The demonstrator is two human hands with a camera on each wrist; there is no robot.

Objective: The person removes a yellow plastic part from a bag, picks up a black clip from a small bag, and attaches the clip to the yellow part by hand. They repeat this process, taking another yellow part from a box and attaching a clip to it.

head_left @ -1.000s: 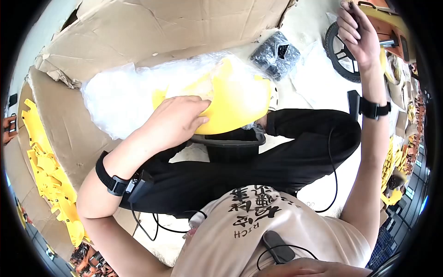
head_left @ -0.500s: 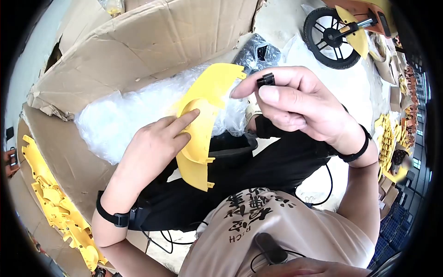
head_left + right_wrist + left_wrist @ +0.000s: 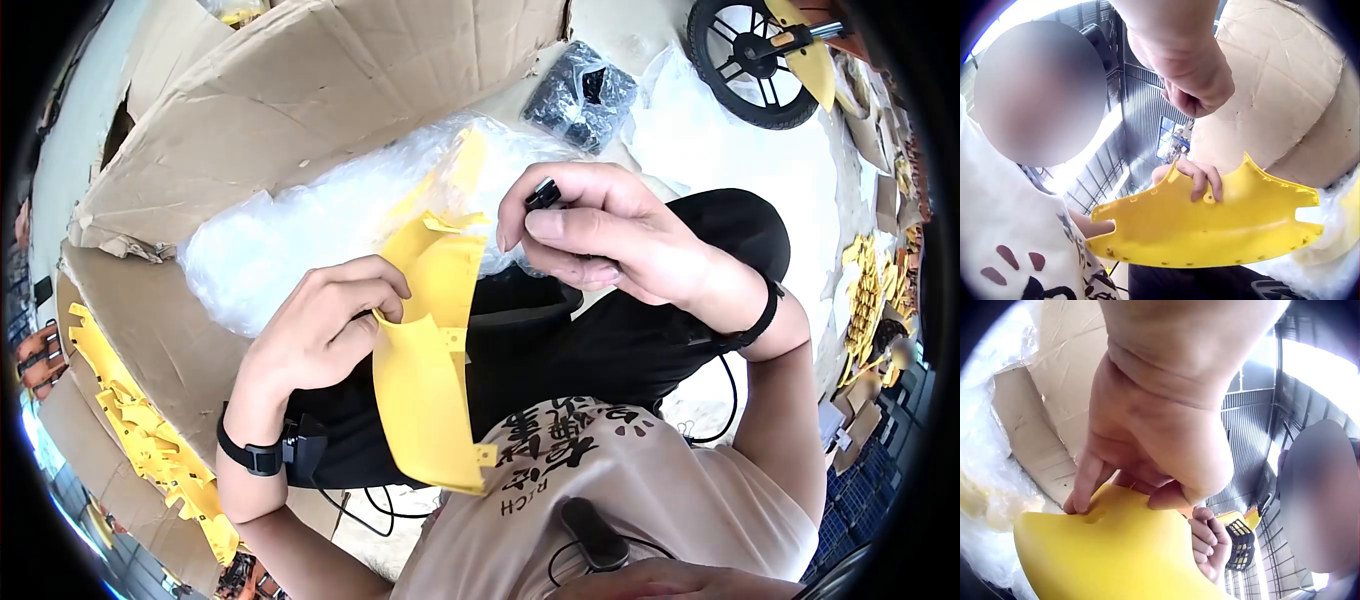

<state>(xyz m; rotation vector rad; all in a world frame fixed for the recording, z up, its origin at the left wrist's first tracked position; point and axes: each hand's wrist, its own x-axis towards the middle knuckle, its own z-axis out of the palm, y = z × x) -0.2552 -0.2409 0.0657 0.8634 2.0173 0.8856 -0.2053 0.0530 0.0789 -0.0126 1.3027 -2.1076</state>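
Observation:
A curved yellow plastic panel [image 3: 425, 400] stands tilted over the lap in the head view, its lower end close to the shirt. My left hand [image 3: 325, 320] grips it at a notch in its long edge, thumb on one face and fingers on the other. The right wrist view shows the panel's hollow side [image 3: 1210, 231], with small tabs along the rim and the left fingertips beside a small round boss. Just right of the panel, my right hand [image 3: 620, 235] pinches a small black piece [image 3: 542, 194] with a shiny face between thumb and forefinger.
Clear plastic wrap [image 3: 270, 240] with yellow parts inside lies against a large cardboard box [image 3: 330, 90]. A black bin [image 3: 520, 310] stands between the legs. Beyond are a black wrapped parcel [image 3: 580, 95] and a wheel [image 3: 770, 85]. Yellow parts [image 3: 150, 430] are piled at left.
My right hand has come in from the far upper right with the black piece. My left hand has lifted the panel off the plastic wrap, turned it and brought it nearer the body.

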